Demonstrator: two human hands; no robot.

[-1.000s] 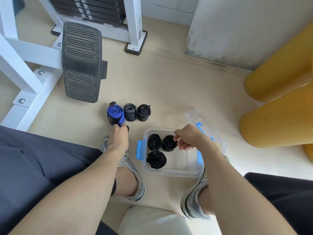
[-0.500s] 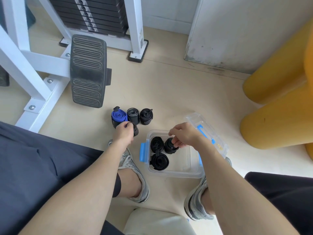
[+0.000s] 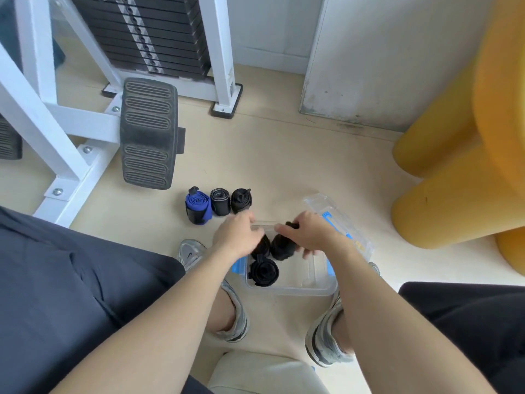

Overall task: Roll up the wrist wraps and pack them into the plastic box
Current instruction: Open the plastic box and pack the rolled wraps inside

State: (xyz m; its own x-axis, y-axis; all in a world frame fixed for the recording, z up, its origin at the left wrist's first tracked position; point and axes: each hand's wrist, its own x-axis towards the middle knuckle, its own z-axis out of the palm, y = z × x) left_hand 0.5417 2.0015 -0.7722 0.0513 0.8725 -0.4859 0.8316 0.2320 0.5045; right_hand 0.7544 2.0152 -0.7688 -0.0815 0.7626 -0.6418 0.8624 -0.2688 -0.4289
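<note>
1. Between the left shoe [image 3: 193, 251] and the right shoe [image 3: 324, 345], on the floor, sits the box [image 3: 312, 290]. It is of clear plastic, with blue clips on its left and right sides, and its top is uncovered.
2. The lid [image 3: 318, 203] lies just far-right of the box, partly hidden behind the right hand [image 3: 308, 237].
3. The right hand is over the far half of the box with its fingers curled round the held roll [image 3: 282, 247], a black wrap. A bit of the wrap pokes out above the knuckles. The roll hangs low inside the far middle of the box; whether it touches the bottom cannot be told.
4. The left hand [image 3: 237, 237] is over the box's far-left corner, back upward, its fingertips near those of the right hand at the far rim. Its palm side is hidden, so I cannot tell whether it grasps anything.
5. Two more black wraps are in the box. The far roll [image 3: 262, 247] is partly under the left hand and right beside the held roll. The near roll [image 3: 264, 273] stands on end at the near left, its spiral showing.
6. Three rolls stand in a tight row on the floor, just far-left of the box: the blue roll [image 3: 197, 206] on the left, the grey-topped roll [image 3: 220, 201] in the middle and the black roll [image 3: 241, 200] on the right.
7. Farther left is a ribbed foot plate [image 3: 149, 132] on a white frame, with a weight stack [image 3: 150, 32] behind it. Yellow cylinders [image 3: 454, 209] stand at the right.
</note>
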